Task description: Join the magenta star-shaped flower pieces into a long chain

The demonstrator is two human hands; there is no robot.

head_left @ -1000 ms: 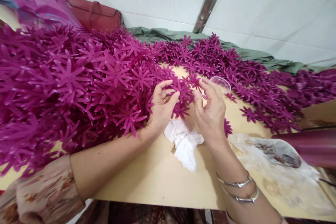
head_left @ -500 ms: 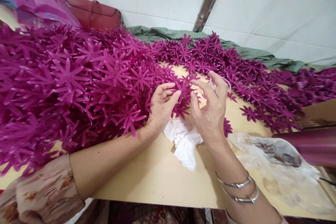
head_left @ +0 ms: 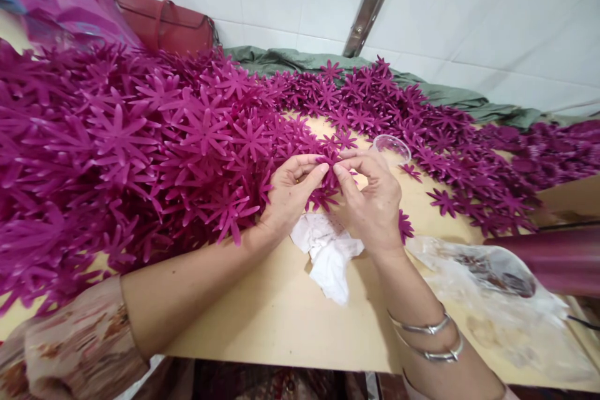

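Observation:
Between my two hands is a magenta artificial flower piece (head_left: 330, 176) with narrow petals. My left hand (head_left: 295, 184) pinches it from the left between thumb and fingers. From the right, my right hand (head_left: 370, 190) has thumb and forefinger closed on the same piece, and the fingertips of both hands nearly meet. A clear round plastic dish (head_left: 392, 149) sits just behind my right hand. Crumpled white tissue (head_left: 330, 256) lies on the table below the hands. A large heap of magenta flower pieces (head_left: 140, 156) rises beside my left forearm.
More flower pieces (head_left: 375, 97) spread along the back and right of the pale table (head_left: 281, 325). A clear plastic bag (head_left: 506, 306) lies at the right. Green cloth (head_left: 281, 61) runs along the tiled wall, with a red handbag (head_left: 164, 25) at the back left.
My right hand has moved left and its fingers have closed on the flower piece that my left hand holds. The clear dish behind it now shows more fully.

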